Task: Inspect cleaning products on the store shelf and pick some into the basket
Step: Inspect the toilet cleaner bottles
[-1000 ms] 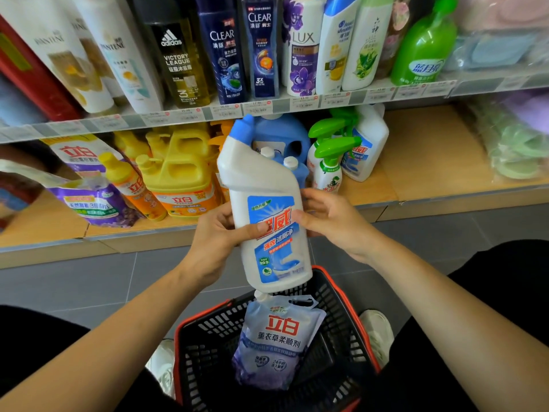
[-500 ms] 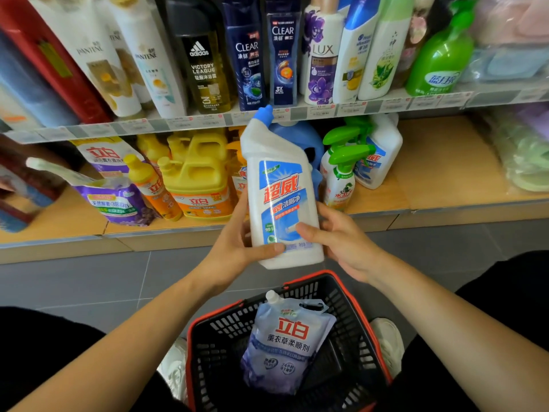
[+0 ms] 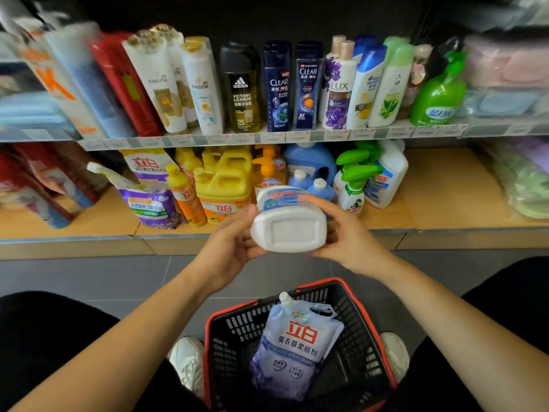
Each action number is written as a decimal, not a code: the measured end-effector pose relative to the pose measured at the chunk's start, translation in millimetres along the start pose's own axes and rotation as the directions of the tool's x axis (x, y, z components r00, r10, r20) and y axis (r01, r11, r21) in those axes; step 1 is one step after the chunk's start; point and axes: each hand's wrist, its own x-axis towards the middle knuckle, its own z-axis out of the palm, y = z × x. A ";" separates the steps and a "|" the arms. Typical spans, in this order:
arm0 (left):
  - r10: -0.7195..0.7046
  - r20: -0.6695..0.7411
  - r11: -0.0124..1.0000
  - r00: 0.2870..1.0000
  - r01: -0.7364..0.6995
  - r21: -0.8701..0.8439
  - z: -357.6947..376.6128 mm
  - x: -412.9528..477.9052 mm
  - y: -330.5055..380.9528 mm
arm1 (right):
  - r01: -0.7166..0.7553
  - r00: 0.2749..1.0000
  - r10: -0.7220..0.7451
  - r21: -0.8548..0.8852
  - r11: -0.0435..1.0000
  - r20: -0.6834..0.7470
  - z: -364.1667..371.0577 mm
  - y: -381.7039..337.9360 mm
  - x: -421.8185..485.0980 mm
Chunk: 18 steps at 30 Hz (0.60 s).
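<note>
Facing the lower shelf, with the basket and its 1 pouch below, you now hold the white cleaner bottle base-toward-you, no longer upright. Your left hand and right hand each grip a side: you seem to be inspecting, not yet dropping it in.

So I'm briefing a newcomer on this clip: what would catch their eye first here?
The white plastic bottle with a blue label, held at centre between the left hand and right hand, its flat base turned to the camera. Below it, a black plastic basket with a red rim holds a lilac refill pouch. Behind, yellow detergent jugs crowd the lower shelf.
</note>
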 end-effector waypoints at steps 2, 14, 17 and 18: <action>-0.024 -0.018 1.000 1.000 0.024 0.001 0.8 -4.1 2.2 | 0.050 0.994 -0.056 -0.064 0.997 -0.092 6.1 -1.2 0.4; 0.004 -0.039 0.908 0.999 0.012 0.419 -2.5 -14.0 9.6 | 0.096 0.990 -0.096 -0.012 0.995 -0.101 5.9 -10.5 -6.0; 0.257 -0.098 0.793 0.962 -0.152 0.590 -2.2 -13.0 13.7 | 0.092 0.989 -0.090 0.010 0.996 -0.121 6.4 -9.9 -5.0; 0.363 -0.074 0.721 0.929 -0.230 0.653 -3.1 -13.2 13.7 | 0.091 0.988 -0.089 0.007 0.996 -0.124 6.3 -7.9 -4.3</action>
